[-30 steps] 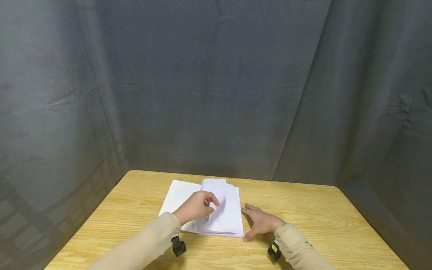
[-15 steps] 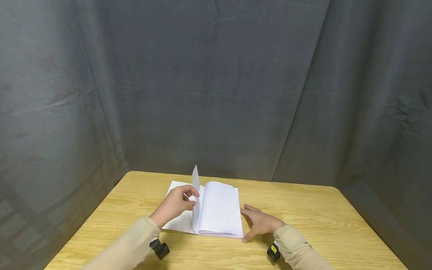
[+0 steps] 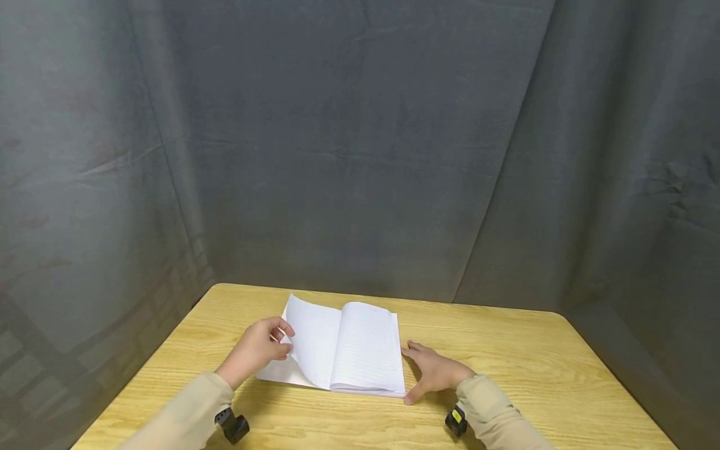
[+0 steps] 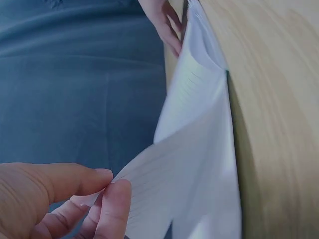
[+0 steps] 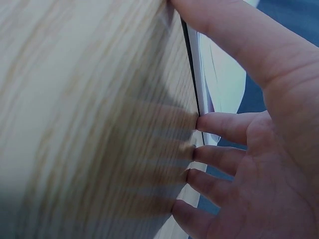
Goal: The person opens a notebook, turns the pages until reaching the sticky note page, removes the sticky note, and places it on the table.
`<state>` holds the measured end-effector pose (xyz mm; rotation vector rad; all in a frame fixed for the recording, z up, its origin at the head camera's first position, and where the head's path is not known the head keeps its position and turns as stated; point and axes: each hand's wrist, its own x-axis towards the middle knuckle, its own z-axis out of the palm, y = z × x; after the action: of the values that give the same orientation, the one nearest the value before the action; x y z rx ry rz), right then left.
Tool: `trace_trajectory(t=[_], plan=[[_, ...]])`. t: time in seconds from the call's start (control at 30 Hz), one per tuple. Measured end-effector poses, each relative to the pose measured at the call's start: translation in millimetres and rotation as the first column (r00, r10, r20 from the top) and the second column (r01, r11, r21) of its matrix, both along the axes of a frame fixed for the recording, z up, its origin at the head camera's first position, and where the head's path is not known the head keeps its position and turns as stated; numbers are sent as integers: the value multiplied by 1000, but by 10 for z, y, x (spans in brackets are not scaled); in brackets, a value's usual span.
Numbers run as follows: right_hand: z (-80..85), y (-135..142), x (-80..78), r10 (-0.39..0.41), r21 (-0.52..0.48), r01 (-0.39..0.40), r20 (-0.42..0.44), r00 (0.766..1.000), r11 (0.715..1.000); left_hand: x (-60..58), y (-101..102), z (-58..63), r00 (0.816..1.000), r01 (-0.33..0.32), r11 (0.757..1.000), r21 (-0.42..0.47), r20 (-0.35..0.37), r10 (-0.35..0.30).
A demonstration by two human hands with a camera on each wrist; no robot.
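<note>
An open notebook (image 3: 368, 350) with white ruled pages lies on the wooden table. My left hand (image 3: 260, 345) pinches the outer edge of a page (image 3: 315, 334) between thumb and fingers. That page curves up off the notebook's left side, and the left wrist view shows the pinched ruled page (image 4: 154, 181) close up. At the notebook's right edge my right hand (image 3: 434, 373) rests on the table, thumb at the near corner and fingers spread apart. In the right wrist view the fingertips of the right hand (image 5: 279, 154) touch the tabletop right beside the notebook's edge.
The wooden table (image 3: 506, 362) has rounded far corners. Dark grey curtains (image 3: 349, 156) hang behind it and along both sides. A small black camera (image 3: 232, 426) is strapped at the left wrist, another black camera (image 3: 456, 420) at the right.
My left hand has swung leftward with the page, from over the notebook's middle to its left side. The right hand has stayed at the right edge.
</note>
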<state>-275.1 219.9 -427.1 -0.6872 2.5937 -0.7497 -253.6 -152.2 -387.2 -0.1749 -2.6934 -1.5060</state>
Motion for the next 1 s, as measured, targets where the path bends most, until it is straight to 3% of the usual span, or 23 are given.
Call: trace_trajectory(t=[0.2, 0.43, 0.63, 1.0], plan=[[-3, -2, -5, 10, 10, -10, -7, 1000, 1000, 41, -134, -102, 998, -32, 999, -8, 44, 33], [-7, -17, -3, 14, 16, -14, -2, 1000, 1000, 47, -226, -262, 993, -62, 994, -95, 92, 71], [-4, -18, -17, 22, 19, -21, -17, 1000, 1000, 23, -248, -411, 987, -55, 992, -116, 144, 72], [8, -7, -6, 16, 30, -16, -19, 1000, 999, 42, -242, -477, 985, -24, 986, -167, 166, 52]])
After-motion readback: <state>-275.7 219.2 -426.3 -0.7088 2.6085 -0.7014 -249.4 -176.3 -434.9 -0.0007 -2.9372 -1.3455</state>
